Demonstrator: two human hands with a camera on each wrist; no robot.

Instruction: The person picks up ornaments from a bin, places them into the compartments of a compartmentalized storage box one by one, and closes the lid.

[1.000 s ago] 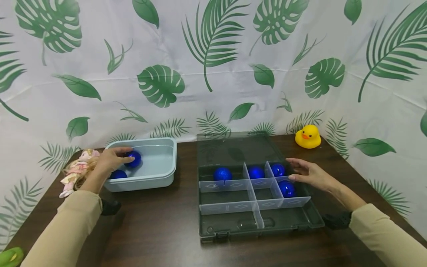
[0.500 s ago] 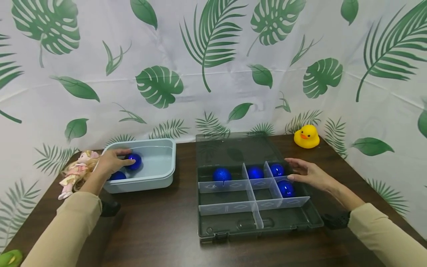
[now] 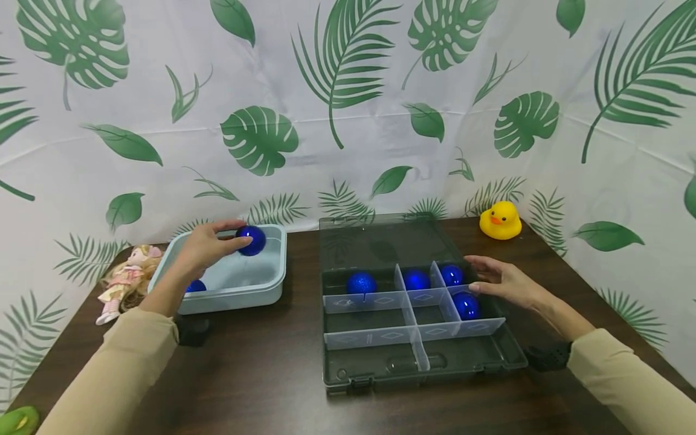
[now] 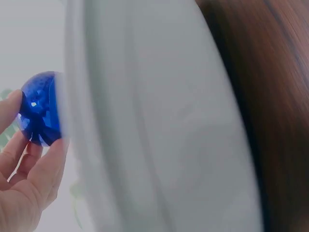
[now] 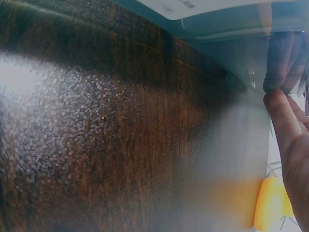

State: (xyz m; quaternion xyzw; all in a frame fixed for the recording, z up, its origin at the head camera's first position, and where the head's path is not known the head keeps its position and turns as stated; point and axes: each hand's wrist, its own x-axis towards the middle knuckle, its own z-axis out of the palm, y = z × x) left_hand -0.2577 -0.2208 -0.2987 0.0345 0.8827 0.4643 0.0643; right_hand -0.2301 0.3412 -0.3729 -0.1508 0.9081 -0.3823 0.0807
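My left hand [image 3: 209,246] pinches a shiny blue ball [image 3: 252,240] between thumb and fingers, above the pale blue basin [image 3: 263,295]. In the left wrist view the ball [image 4: 41,108] shows past the basin's wall [image 4: 159,121], fingertips around it. Another blue ball [image 3: 196,286] lies in the basin, partly hidden by my wrist. A dark see-through divider box [image 3: 375,356] has its lid back and several blue balls in its compartments, one glittery [image 3: 361,283]. My right hand [image 3: 508,283] rests at the box's right edge; the right wrist view shows a fingertip [image 5: 275,96] against its side wall.
A doll [image 3: 127,278] lies left of the basin. A yellow rubber duck [image 3: 500,220] sits at the back right. Something green [image 3: 19,420] shows at the front left corner. Leaf-printed cloth [image 3: 359,151] hangs behind the brown table [image 3: 244,368].
My left hand has lifted the blue ball from the basin and moved it up and to the right. The right hand has stayed at the box's edge.
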